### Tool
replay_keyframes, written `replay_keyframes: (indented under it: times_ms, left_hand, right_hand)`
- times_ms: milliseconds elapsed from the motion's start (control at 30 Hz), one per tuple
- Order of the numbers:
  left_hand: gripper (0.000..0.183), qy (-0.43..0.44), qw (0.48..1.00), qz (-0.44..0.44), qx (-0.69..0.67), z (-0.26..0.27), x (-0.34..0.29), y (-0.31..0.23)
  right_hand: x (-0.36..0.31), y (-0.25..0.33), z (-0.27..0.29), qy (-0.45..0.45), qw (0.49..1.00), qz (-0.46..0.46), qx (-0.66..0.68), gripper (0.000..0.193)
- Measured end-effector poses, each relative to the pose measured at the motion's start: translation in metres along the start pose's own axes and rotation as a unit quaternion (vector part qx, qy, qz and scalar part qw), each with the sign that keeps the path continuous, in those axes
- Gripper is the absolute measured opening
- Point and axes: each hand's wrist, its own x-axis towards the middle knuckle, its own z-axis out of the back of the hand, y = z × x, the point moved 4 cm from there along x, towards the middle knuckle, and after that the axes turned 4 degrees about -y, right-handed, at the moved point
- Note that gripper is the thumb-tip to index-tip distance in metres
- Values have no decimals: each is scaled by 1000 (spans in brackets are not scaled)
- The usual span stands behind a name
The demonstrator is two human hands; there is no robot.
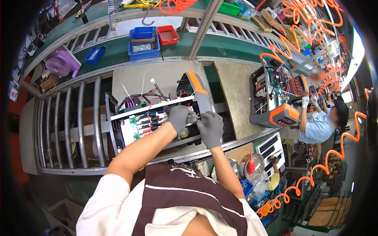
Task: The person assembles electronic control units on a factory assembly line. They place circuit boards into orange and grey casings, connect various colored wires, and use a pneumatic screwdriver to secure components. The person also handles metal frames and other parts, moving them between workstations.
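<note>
In front of me lies an open machine housing [153, 104] with a metal frame, wiring and a grey-and-orange end panel [199, 88]. A green-and-white circuit board [136, 128] with black and red cable ends sits in its near side. My left hand [179, 118], in a grey glove, reaches into the housing beside these cables, its fingers bent together near the end panel. Close by, my right hand [211, 129], gloved too, has its fingertips pinched at the panel's inner side. Whatever the fingers of either hand hold is too small or covered to make out.
A metal roller conveyor [80, 126] runs to the left. Blue bins [144, 46], a red bin [167, 34] and a purple fan [60, 63] stand beyond. At right, a co-worker [319, 122] works at another open machine [271, 94]. Orange coiled hoses [327, 157] hang at right.
</note>
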Motion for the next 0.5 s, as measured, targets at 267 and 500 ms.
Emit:
replay_keyframes:
  times_ms: [267,500]
  left_hand:
    - [7,-142,988,-29,-57,-17,41,6]
    - [10,-163,972,-114,-125,-24,48,9]
  right_hand:
    - [0,-16,-28,60,996,-61,-8,36]
    - [4,-14,-25,72,995,-70,6,33]
